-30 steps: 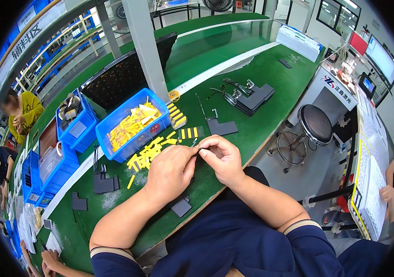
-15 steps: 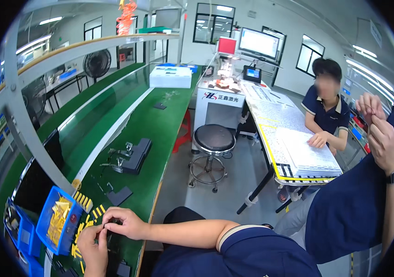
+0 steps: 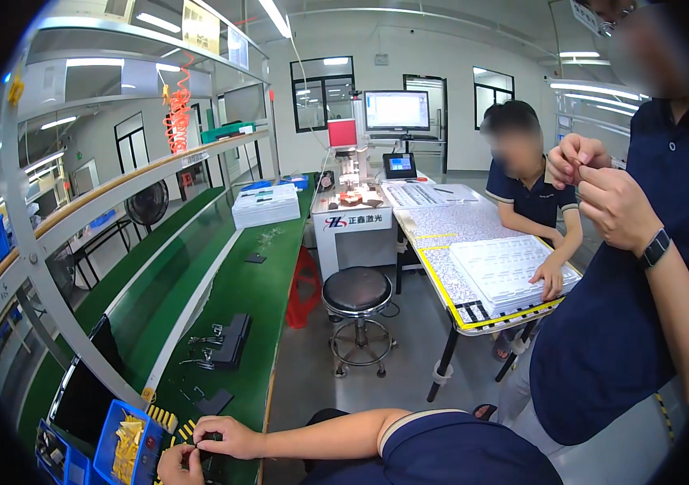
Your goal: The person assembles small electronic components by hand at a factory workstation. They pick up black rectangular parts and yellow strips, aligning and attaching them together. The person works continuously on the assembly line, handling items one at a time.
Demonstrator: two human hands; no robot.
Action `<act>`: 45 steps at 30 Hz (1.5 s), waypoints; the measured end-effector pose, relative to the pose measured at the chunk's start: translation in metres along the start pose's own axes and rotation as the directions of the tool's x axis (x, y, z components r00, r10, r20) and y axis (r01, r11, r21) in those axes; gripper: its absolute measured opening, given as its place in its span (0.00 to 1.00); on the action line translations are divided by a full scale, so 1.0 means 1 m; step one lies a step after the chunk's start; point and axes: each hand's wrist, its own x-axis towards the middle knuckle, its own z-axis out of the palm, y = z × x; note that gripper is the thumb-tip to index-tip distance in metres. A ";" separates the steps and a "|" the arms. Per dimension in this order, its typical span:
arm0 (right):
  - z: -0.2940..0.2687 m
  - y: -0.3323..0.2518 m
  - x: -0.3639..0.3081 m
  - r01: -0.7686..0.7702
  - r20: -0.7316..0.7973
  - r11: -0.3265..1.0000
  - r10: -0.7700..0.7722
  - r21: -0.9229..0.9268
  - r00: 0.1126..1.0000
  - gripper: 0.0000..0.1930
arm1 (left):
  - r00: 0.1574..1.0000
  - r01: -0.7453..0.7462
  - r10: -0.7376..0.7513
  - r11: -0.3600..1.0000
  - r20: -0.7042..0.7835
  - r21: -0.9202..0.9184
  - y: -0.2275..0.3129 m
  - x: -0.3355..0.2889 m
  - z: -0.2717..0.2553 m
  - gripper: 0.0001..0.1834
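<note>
Low on the left, my right hand and my left hand meet fingertip to fingertip over the green bench. Both are pinched closed on a tiny dark piece whose kind I cannot make out. A blue bin full of yellow plastic pieces stands just left of them. Yellow strips lie between the bin and my hands. Beyond my right hand rests a flat black part. Farther along is a black block with metal clamp-like pieces beside it.
A metal shelf frame rises at the left. A round black stool stands right of the bench. One person sits at a table with a paper stack; another stands close at my right, fingertips pinched together.
My view has tilted up and turned right, so the bench and my hands sit lower in the picture. My hands stay together in the same pinch.
</note>
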 end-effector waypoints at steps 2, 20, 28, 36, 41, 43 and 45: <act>-0.001 -0.002 0.001 -0.001 0.008 1.000 0.001 -0.001 1.000 0.05 | 1.000 -0.001 0.001 1.000 0.002 -0.015 0.001 0.000 -0.002 0.07; -0.001 -0.006 -0.001 0.049 -0.007 0.999 -0.049 0.017 0.999 0.06 | 0.989 -0.129 0.121 0.986 0.082 0.103 -0.007 0.001 -0.002 0.08; -0.004 -0.003 0.001 0.026 0.038 1.000 -0.026 0.018 0.999 0.05 | 0.998 -0.063 0.061 0.995 -0.029 -0.077 -0.007 -0.002 0.007 0.05; -0.003 0.000 0.004 0.005 0.000 0.998 -0.005 0.065 1.000 0.05 | 0.998 -0.058 0.056 0.996 -0.022 -0.061 -0.009 0.000 0.008 0.06; -0.005 0.002 0.005 0.016 0.001 0.997 -0.017 0.076 1.000 0.05 | 0.996 -0.088 0.088 0.996 0.001 -0.018 -0.008 0.003 0.007 0.05; -0.005 0.002 0.005 0.025 -0.002 0.997 -0.025 0.067 1.000 0.04 | 0.994 -0.107 0.107 0.994 0.003 0.008 -0.007 0.003 0.007 0.05; -0.005 0.000 0.006 0.041 -0.010 0.998 -0.041 0.046 0.999 0.04 | 0.991 -0.132 0.131 0.990 0.012 0.043 -0.005 0.004 0.006 0.05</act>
